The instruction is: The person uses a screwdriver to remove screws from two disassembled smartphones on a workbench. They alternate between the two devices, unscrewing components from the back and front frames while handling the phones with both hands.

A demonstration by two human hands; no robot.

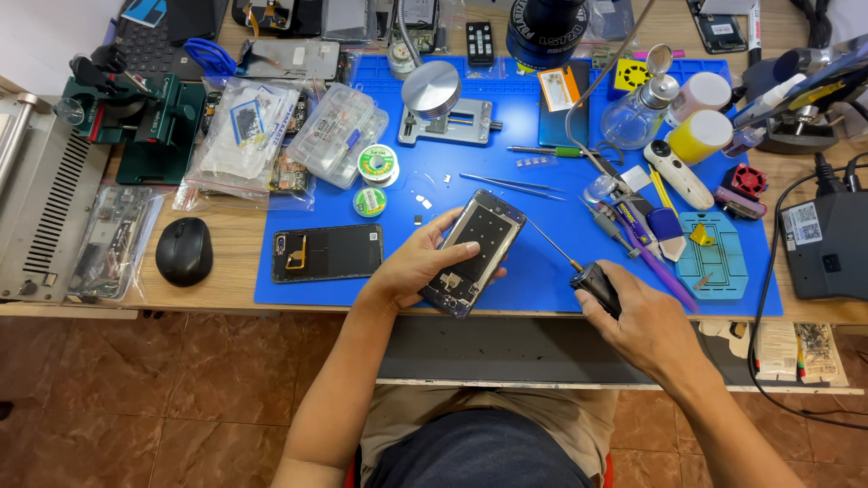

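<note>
Your left hand (411, 271) is wrapped around the opened phone (475, 248), tilted just above the blue mat (542, 172)'s front edge. Your right hand (646, 325) grips the screwdriver (592, 280) beside it. That frame's probably light, thin and fragile, so hold the side edges.

Open blue silicone work mat (542, 172) between round metal clamp stand (432, 95) and thin steel tweezers (511, 184); bottles, tools crowd right edge; black rear phone cover (327, 252) blocks left.
</note>
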